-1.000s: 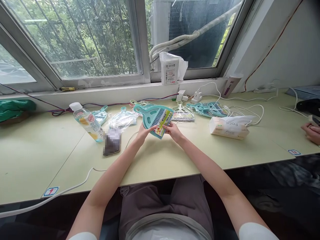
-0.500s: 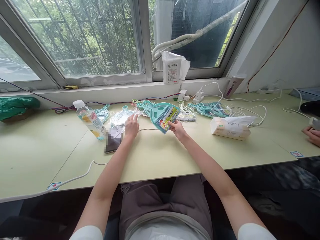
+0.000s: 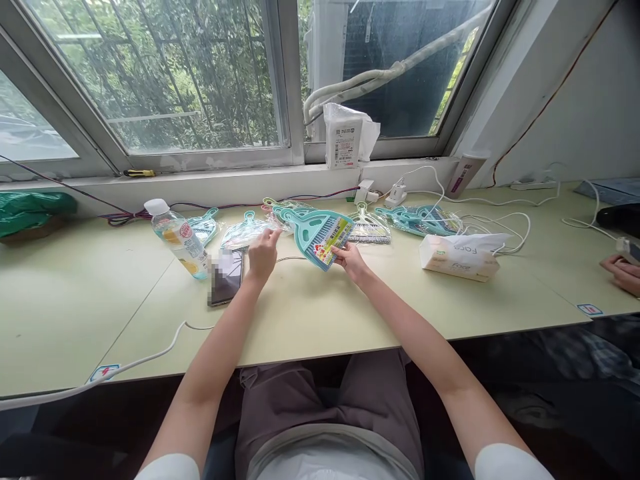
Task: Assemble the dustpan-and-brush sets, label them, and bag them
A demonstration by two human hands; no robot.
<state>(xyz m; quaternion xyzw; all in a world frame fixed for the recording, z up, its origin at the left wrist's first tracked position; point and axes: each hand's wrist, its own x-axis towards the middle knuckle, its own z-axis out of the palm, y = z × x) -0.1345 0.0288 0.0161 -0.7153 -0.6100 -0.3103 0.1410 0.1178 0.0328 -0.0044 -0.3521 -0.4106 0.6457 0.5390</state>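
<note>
My right hand (image 3: pixel 351 261) grips the lower right corner of a teal dustpan-and-brush set (image 3: pixel 320 233), whose blue bristles and yellow label face up. The set is tilted, its handle pointing to the upper left. My left hand (image 3: pixel 263 255) is closed beside a wrapped set (image 3: pixel 243 231) on the table; whether anything is pinched in its fingers is too small to tell. Behind lie a white-bristled brush set (image 3: pixel 370 225) and several teal sets in clear wrap (image 3: pixel 420 219). A dark phone (image 3: pixel 226 279) rests left of my left hand.
A bottle (image 3: pixel 179 240) leans at the left of the table (image 3: pixel 310 327). Right of centre are a tissue pack (image 3: pixel 459 259) and white cables (image 3: pixel 520 230). At the far right edge, another person's hand (image 3: pixel 623 272) holds something. A green bag (image 3: pixel 35 212) sits far left.
The held set has shifted slightly left and down with my right hand. My left hand has drawn its fingers together and lifted a little off the wrapped set.
</note>
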